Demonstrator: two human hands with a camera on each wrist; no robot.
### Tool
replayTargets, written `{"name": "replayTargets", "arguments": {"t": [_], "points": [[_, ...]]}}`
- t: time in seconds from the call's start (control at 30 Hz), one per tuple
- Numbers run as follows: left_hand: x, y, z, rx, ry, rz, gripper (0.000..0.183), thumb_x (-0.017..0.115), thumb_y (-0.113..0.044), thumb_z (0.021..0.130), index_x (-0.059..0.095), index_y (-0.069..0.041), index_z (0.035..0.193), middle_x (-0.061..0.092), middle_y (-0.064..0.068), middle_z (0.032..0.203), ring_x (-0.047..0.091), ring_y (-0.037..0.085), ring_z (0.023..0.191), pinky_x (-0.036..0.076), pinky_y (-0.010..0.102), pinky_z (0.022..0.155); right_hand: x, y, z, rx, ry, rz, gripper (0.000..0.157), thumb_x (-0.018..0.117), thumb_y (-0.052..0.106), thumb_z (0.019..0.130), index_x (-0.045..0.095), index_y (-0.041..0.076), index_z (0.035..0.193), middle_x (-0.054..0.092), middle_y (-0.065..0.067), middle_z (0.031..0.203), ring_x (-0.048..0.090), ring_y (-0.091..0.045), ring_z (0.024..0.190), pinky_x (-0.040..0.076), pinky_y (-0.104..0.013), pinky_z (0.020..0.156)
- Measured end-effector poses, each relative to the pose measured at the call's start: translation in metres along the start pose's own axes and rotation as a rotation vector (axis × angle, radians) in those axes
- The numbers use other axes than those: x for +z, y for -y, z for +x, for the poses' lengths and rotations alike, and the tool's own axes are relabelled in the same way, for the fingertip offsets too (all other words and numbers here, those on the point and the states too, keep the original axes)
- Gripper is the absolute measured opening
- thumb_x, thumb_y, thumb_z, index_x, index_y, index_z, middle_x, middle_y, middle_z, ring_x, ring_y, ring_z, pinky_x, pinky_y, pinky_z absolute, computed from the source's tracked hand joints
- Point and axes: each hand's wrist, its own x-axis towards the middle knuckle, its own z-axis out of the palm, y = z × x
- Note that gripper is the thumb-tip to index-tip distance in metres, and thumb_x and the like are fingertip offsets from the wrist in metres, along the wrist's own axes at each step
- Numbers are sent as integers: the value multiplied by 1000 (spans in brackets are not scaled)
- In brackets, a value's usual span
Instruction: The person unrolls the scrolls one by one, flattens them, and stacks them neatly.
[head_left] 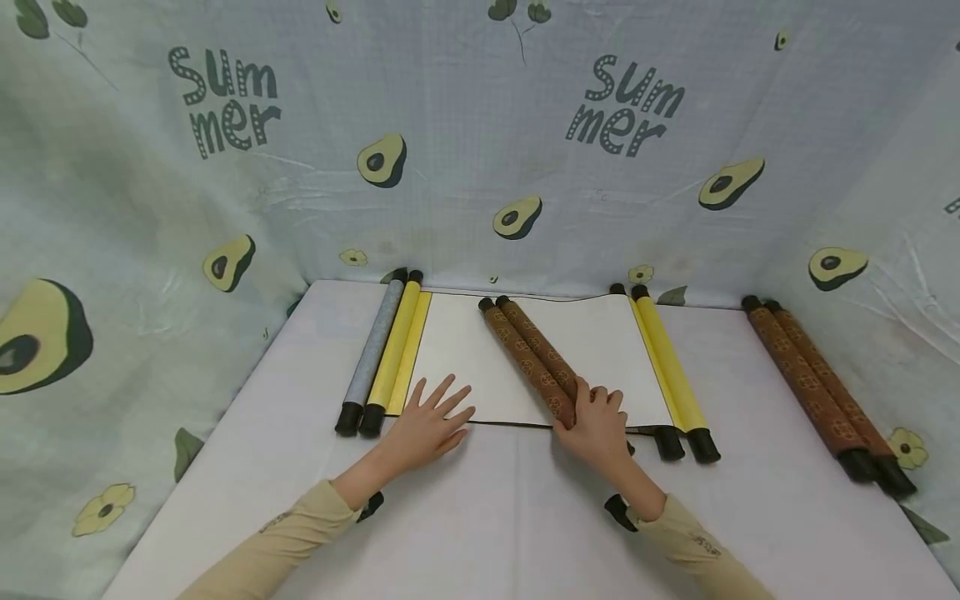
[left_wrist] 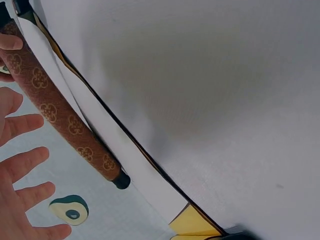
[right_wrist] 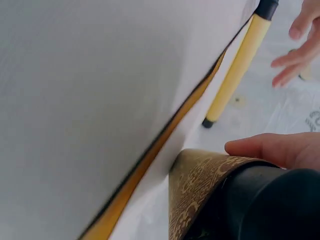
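Note:
My right hand (head_left: 596, 429) grips the near end of a brown patterned scroll (head_left: 528, 354), rolled from both sides into two parallel rolls with black end caps. This scroll lies at a slant over the white sheet (head_left: 457, 350) of an unrolled yellow-edged scroll. In the right wrist view, a finger (right_wrist: 280, 147) curls along the brown roll (right_wrist: 200, 180) beside its dark end cap. My left hand (head_left: 429, 425) holds nothing; its fingers are spread over the sheet's near left corner. The left wrist view shows those spread fingers (left_wrist: 30, 175) apart from the brown scroll (left_wrist: 60, 110).
Yellow rolls bound the sheet on the left (head_left: 393, 350) and right (head_left: 671, 367). A grey roll (head_left: 375, 342) lies against the left one. Another brown double-rolled scroll (head_left: 810, 375) lies at the table's right edge. Printed cloth (head_left: 450, 100) hangs behind the white table (head_left: 487, 517).

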Motion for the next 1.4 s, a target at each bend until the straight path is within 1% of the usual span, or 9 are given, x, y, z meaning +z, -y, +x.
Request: {"name": "replayTargets", "arguments": {"t": [0.23,0.5,0.63,0.77,0.93,1.03,1.27,1.33,1.4], "points": [[3,-2,2,-2,0,-2,32,56,-35,85,60,-23,114,52,3,129,43,30,123,37,56,91,8,23,-6,21,47,10,71,67,33,70,42,-5,124,50,-30,92,44,-46,83,37,-43,42],[1,-9,14,-28,35,-59,31,53,-33,88,57,-23,117,49,4,132,41,33,124,35,57,93,12,43,-10,26,254,19,83,70,35,72,31,-5,133,44,-35,107,46,-48,83,45,-50,49],[1,-13,19,-37,55,-89,32,54,-32,87,56,-22,118,49,6,132,43,34,122,37,57,91,10,41,-9,6,335,75,87,71,35,72,27,-8,134,41,-38,112,46,-50,91,46,-50,53],[2,-15,23,-86,139,-171,34,51,-31,89,53,-22,122,46,9,134,42,37,121,38,56,91,3,30,-4,-41,453,139,90,69,38,74,24,-10,135,41,-38,114,47,-48,94,47,-48,61],[7,-13,31,-202,274,-404,38,47,-30,92,49,-18,127,43,16,135,42,39,120,38,52,93,-10,10,16,-121,595,246,79,62,37,80,28,-8,135,51,-31,108,55,-35,87,47,-41,66],[13,-9,39,-278,313,-644,39,46,-26,92,48,-10,128,48,18,130,48,36,116,40,48,92,-16,-3,31,-154,680,366,67,58,34,85,34,-6,133,55,-26,110,57,-28,88,47,-36,66],[30,1,52,-576,289,-1155,38,47,-18,92,46,1,125,56,24,116,63,31,92,52,36,74,-16,-30,55,16,873,732,55,52,29,89,35,2,134,51,-24,121,59,-25,95,51,-36,74],[63,8,53,-639,244,-1347,42,50,-25,91,46,1,123,60,21,110,65,26,85,53,32,67,-11,-34,60,50,878,800,53,49,26,91,34,1,134,50,-24,123,59,-27,98,51,-37,77],[68,9,57,-735,237,-1501,47,50,-27,91,41,2,126,57,22,112,65,24,85,53,32,69,-7,-35,65,63,872,837,51,47,24,92,32,0,135,48,-25,125,58,-29,100,51,-38,78]]}}
